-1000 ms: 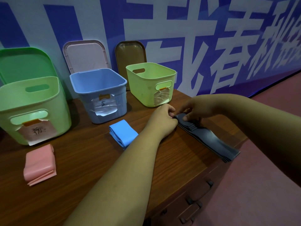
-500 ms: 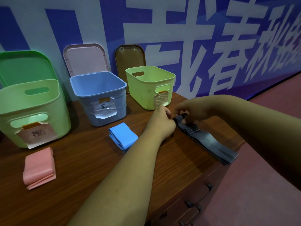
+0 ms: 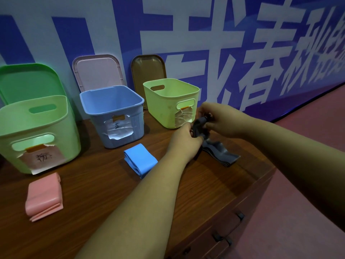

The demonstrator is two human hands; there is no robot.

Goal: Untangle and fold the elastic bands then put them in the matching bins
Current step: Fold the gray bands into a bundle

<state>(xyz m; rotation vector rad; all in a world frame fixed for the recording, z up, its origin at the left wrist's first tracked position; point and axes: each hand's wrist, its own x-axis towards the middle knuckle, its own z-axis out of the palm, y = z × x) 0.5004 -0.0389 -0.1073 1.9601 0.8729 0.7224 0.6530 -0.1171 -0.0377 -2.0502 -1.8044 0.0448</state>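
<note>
A dark grey elastic band [image 3: 220, 152] lies on the wooden table at the right, its near end flat and its far end lifted and bunched. My left hand [image 3: 184, 141] and my right hand [image 3: 218, 118] both pinch that raised end, just in front of the yellow-green bin [image 3: 168, 101]. A folded blue band [image 3: 141, 161] lies in front of the blue bin [image 3: 113, 116]. A folded pink band [image 3: 44, 197] lies in front of the large light green bin [image 3: 35, 135]. Each bin carries a paper label.
Three lids lean on the wall behind the bins: green [image 3: 26, 83], pink [image 3: 97, 71] and brown [image 3: 148, 70]. The table's right edge [image 3: 265, 176] drops off to drawers with dark handles [image 3: 240, 215] and a red floor.
The grey band lay stretched flat along the table's right edge. Both hands have lifted its far end and gathered it up, so the band's length on the table is now shorter.
</note>
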